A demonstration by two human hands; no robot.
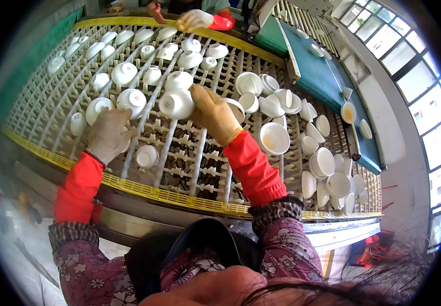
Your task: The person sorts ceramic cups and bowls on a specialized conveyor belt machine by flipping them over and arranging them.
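Note:
My right hand (214, 113), in a tan glove and a red sleeve cover, grips the rim of an upside-down white bowl (176, 104). Just behind that bowl stands another inverted bowl (179, 80). My left hand (109, 132), in a pale knit glove, reaches over the pegged conveyor (182, 145) with thumb and fingers spread. Its fingertips lie by two inverted bowls, one at its left (99, 109) and one beyond it (131, 102). Part of another white bowl shows under the left palm; whether it is held is hidden. A small cup (147, 157) rests to the right of that hand.
Bowls and cups lie jumbled at right, including an upright bowl with yellow residue (274, 138). Inverted bowls (124, 74) spread toward the far left. Yellow edging (159, 195) borders the conveyor. A green belt (320, 84) carries several bowls. Across stands a co-worker's gloved hand (195, 20).

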